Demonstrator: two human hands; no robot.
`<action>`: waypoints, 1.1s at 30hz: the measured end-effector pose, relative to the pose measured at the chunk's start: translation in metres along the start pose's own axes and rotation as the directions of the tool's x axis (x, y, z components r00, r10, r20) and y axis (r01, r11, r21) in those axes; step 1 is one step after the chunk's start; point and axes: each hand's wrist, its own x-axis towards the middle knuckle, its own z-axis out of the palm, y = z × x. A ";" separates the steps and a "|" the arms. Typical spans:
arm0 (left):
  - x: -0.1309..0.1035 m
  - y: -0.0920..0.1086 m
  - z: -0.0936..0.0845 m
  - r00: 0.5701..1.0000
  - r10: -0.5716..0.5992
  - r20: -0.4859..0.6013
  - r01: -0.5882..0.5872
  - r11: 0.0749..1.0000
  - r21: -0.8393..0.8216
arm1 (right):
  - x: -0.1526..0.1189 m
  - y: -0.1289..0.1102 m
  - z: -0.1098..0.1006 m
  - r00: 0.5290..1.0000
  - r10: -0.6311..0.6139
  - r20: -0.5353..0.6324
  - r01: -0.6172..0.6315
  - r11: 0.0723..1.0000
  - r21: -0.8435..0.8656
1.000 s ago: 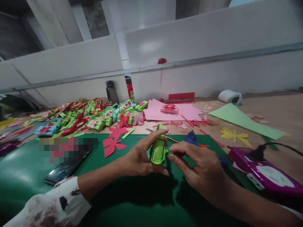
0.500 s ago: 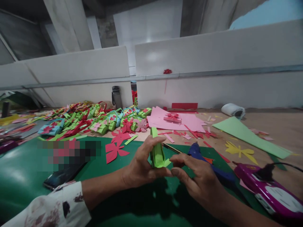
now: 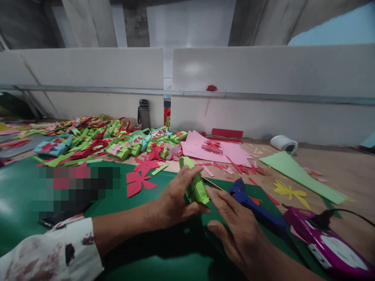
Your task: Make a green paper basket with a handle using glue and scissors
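A small light-green folded paper piece (image 3: 197, 188) with a looped strip at its top is held tilted above the green mat (image 3: 140, 253). My left hand (image 3: 175, 197) grips it from the left, thumb below and fingers on its upper side. My right hand (image 3: 234, 222) is at its right, fingers extended and thumb apart, with the fingertips at the piece's lower right edge. Nothing shows between those fingers and thumb. Just behind the right hand lies a blue glue gun (image 3: 258, 208). Red paper flower cutouts (image 3: 140, 182) lie left of the left hand.
Many small paper bags (image 3: 124, 148) are heaped at the back left beside a grey bottle (image 3: 143, 115). Pink sheets (image 3: 196, 146), a green sheet (image 3: 301, 175) and a yellow cutout (image 3: 290, 191) lie behind. A purple power strip (image 3: 328, 242) is at right, a dark, partly pixelated phone (image 3: 67, 208) at left.
The green piece has tilted, its lower end now further right. My right hand's fingers have straightened and moved from a near-pinch to the piece's edge. The camera view has shifted slightly.
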 end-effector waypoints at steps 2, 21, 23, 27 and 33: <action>0.000 0.000 0.000 1.000 0.009 -0.008 -0.009 1.000 0.004 | 0.000 0.000 0.000 1.000 -0.014 -0.009 0.014 1.000 -0.007; 0.015 0.013 -0.011 0.900 -0.431 -0.061 0.300 0.715 -0.632 | 0.003 0.007 -0.005 0.968 0.240 -0.072 -0.221 0.953 0.207; 0.020 0.013 -0.013 0.856 -0.516 -0.026 0.314 0.560 -0.766 | 0.004 0.009 -0.004 0.929 0.368 -0.040 -0.348 0.905 0.242; 0.021 0.014 -0.012 0.787 -0.615 0.050 0.341 0.366 -0.866 | 0.007 0.006 -0.001 0.873 0.479 0.094 -0.483 0.820 0.308; 0.019 0.023 -0.006 0.688 -0.719 0.097 0.417 0.282 -0.864 | 0.006 -0.003 -0.001 0.871 0.467 0.152 -0.491 0.808 0.325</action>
